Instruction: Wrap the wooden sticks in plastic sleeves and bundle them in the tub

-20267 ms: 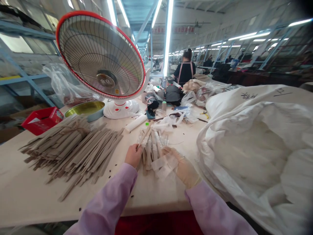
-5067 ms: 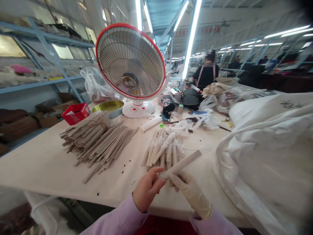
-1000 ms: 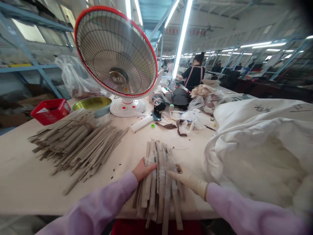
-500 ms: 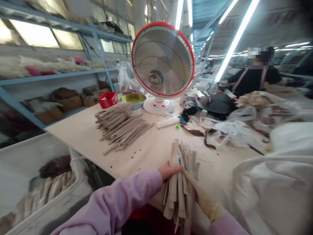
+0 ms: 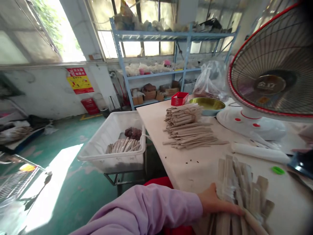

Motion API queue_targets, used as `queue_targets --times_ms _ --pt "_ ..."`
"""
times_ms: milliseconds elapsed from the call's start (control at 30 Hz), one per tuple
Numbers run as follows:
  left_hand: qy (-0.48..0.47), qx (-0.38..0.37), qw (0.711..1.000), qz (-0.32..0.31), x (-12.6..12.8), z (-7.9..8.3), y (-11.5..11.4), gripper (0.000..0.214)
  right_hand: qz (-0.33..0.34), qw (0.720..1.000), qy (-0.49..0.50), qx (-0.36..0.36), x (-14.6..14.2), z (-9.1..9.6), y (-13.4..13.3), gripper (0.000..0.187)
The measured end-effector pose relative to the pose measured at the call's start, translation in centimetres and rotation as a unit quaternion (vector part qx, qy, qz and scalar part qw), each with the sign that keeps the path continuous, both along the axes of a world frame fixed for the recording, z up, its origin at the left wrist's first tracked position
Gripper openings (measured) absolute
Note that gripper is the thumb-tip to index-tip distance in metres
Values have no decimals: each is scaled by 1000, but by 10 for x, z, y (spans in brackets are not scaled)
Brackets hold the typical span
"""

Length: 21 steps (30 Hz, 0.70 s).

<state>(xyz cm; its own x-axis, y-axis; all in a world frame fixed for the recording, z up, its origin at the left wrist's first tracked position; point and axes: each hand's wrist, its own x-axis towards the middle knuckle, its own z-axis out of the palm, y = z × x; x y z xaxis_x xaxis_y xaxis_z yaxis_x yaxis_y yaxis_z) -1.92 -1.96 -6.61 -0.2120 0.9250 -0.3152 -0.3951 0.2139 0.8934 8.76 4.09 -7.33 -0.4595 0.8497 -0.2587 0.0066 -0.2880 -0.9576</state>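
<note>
A bundle of tan strips (image 5: 241, 189), some wrapped in clear film, lies at the near edge of the pale table (image 5: 186, 163) and sticks out over it toward me. My left hand (image 5: 216, 204), in a lilac sleeve, is closed over the bundle's left side. Of my right hand (image 5: 255, 223) only a pale gloved finger shows at the bottom edge, pressed along the bundle's near end. A larger pile of bare tan strips (image 5: 188, 127) sits farther back on the table.
A white bin (image 5: 114, 156) holding more strips stands on a frame left of the table. Behind are a red-rimmed fan (image 5: 269, 75), a brass bowl (image 5: 207, 104), a red box (image 5: 179, 98), a white roll (image 5: 259, 153) and blue shelves (image 5: 156, 71).
My view has swung far to the left, bringing the bin, floor and window into sight. Both hands stay on the bundle, which has come nearer the table's edge.
</note>
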Motion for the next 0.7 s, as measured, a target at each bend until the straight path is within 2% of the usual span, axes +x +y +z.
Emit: queue_targets --times_ms 67,133,200,333,400,433,467,533,600,700 --pt "7 17 1000 10 -10 6 0 91 31 999 15 -10 -1 17 1 56" --pt "18 48 999 18 -20 23 3 91 28 999 16 -10 -2 38 3 52" --pt "46 92 994 22 -31 51 11 91 17 999 27 5 -7 64 10 55" --pt "169 246 954 -7 -56 123 30 92 -14 987 83 135 -22 115 32 60" --pt "225 279 933 -26 -64 147 32 92 -17 975 109 194 -25 127 39 60" --pt "247 286 925 -35 -67 152 30 94 -9 971 117 210 -25 128 41 61" --pt "261 290 920 -45 -69 152 28 95 4 970 118 215 -24 124 42 64" --pt "266 290 916 -77 -70 136 21 99 29 979 90 181 -18 105 42 69" --pt "246 286 919 -118 -68 105 17 103 32 992 38 118 -11 77 44 63" --pt "218 245 936 -131 -61 60 18 119 -7 996 11 89 0 41 49 38"
